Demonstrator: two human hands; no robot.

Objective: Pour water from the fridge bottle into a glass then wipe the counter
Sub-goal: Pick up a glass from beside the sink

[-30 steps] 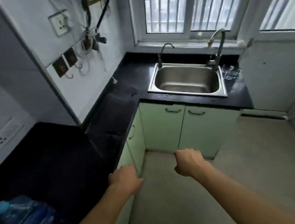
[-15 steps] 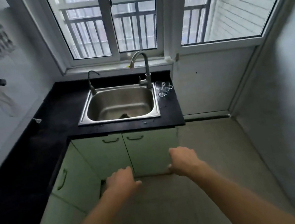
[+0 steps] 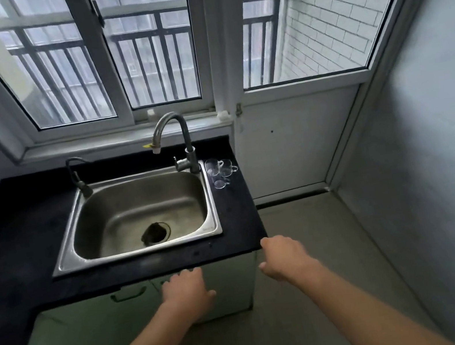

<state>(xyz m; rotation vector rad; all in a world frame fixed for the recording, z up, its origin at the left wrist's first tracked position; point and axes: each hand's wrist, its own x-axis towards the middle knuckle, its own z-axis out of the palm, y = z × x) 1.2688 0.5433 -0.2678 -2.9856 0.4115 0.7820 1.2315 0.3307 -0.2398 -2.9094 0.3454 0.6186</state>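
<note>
Risk: glasses (image 3: 221, 170) stand bunched and touching at the counter (image 3: 4, 242) far right corner, so a reach past the tall tap (image 3: 174, 139) could knock one into the sink (image 3: 140, 218). No bottle in view, no cloth either. Count, left to right: 2 taps, 1 sink, about 3 glasses, hard to separate. Left hand (image 3: 188, 293) and right hand (image 3: 287, 257) both empty, fingers loosely curled, at the counter's front edge
</note>
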